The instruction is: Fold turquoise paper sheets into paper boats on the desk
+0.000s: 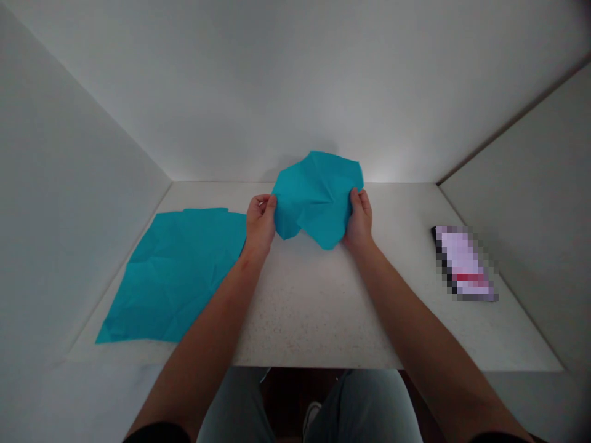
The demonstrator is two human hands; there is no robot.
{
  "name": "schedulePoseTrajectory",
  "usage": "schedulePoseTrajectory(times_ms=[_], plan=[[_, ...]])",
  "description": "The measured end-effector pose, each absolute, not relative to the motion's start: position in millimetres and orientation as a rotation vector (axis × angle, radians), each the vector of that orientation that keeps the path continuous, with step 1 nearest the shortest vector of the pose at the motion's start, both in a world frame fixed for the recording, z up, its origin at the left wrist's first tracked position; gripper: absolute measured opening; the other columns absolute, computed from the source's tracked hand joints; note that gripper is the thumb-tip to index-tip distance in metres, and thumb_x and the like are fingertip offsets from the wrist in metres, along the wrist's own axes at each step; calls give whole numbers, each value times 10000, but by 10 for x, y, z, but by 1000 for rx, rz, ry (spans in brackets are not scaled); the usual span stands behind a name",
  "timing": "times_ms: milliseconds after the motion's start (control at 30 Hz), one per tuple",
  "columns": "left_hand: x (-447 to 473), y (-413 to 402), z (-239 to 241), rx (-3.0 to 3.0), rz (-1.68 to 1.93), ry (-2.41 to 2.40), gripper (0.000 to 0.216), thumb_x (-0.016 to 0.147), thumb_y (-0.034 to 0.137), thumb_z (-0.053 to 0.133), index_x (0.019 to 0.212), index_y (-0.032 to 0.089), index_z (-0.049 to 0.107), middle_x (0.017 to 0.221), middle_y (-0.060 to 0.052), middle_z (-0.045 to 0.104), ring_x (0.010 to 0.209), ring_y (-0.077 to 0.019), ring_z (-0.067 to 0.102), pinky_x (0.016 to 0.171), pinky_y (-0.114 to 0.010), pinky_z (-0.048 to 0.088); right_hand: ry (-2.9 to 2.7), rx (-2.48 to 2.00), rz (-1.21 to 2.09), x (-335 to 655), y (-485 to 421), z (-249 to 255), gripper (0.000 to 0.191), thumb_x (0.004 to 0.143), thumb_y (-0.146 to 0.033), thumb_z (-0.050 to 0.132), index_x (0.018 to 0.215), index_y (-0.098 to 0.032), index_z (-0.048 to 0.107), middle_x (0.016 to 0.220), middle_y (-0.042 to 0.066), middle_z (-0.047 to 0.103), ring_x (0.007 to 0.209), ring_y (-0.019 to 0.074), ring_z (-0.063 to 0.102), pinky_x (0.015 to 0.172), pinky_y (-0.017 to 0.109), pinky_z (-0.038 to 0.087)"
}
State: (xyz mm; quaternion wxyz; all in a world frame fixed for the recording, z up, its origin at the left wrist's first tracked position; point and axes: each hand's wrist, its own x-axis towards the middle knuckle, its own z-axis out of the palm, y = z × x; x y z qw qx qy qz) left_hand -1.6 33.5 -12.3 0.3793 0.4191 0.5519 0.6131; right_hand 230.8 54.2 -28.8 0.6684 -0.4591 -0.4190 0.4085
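Observation:
A crumpled piece of turquoise paper (pixel 318 197) is held up between my two hands, above the back of the white table. My left hand (pixel 261 223) pinches its left edge between thumb and fingers. On the opposite edge my right hand (pixel 359 218) grips it, the thumb lying in front and some fingers hidden behind. The paper is uneven in outline, with creases running out from its middle. A larger turquoise sheet (pixel 178 277), wrinkled and spread flat, lies on the table to the left, partly covered by my left forearm.
The white table (pixel 314 307) has a speckled patch near its front edge. White walls close it in at the back, left and right. A phone-like object (pixel 465 264), blurred by pixelation, lies at the right. My legs are below the front edge.

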Motion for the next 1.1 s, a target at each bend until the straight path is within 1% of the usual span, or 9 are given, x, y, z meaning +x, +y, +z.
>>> schedulePoseTrajectory(times_ms=[133,300,500,600,767,900,967,1033,1100], plan=[[-43,372,-158,1044,1668,1446,359,1011,586,697,1041,242,599,941,-48,730,851,-187,697,720,-290,561,-881,-1012,891,2330,580,-304,572,889,-835,674,1028,-291,563,1017,26,677,981,237,675,840,380,604],[-70,391,-161,1016,1763,1530,304,1050,536,648,1083,241,583,1044,-78,743,993,-208,720,867,-323,593,-868,-1060,825,2382,600,-338,575,885,-836,675,959,-286,525,855,-30,564,838,193,609,767,319,549],[-190,443,-196,1011,1861,1643,319,1064,557,621,1099,241,593,1079,-70,725,1029,-202,714,968,-343,577,-903,-1109,853,2525,613,-324,652,832,-911,671,914,-273,567,804,-25,562,795,207,605,706,341,548],[-259,462,-187,1054,1860,1678,272,1049,505,647,1075,236,614,1061,-68,726,1005,-201,715,965,-339,576,-888,-1143,793,2599,617,-287,652,804,-902,708,856,-268,565,738,-44,518,717,184,555,658,327,521],[-265,418,-108,1193,1830,1741,161,1033,395,666,1040,238,632,1012,-53,726,956,-195,701,951,-331,562,-1026,-1254,676,2784,552,-77,643,805,-882,729,788,-269,535,638,-65,446,591,148,441,544,302,412],[-207,362,-43,1208,1745,1734,113,1022,336,664,1031,225,641,946,-44,698,883,-189,673,778,-288,524,-1112,-1415,592,3082,336,181,624,794,-864,765,832,-273,567,584,-66,467,502,130,347,464,297,253],[-193,338,-10,1232,1736,1743,106,1025,322,653,1066,225,638,957,-41,687,821,-175,643,723,-278,498,-1191,-1521,597,3243,183,260,606,793,-843,783,865,-270,597,579,-57,507,482,127,334,460,300,216],[-189,315,26,1275,1789,1746,138,1038,338,644,1121,229,628,1023,-48,684,804,-164,623,741,-284,505,-1275,-1623,622,3386,40,282,616,790,-854,769,893,-263,629,595,-39,571,475,131,360,456,302,219],[-179,284,63,1350,1830,1746,161,1037,355,650,1138,231,627,1080,-60,681,848,-170,629,792,-294,522,-1386,-1718,657,3500,-71,262,647,800,-888,724,907,-252,667,596,-28,599,480,145,408,461,304,254]])
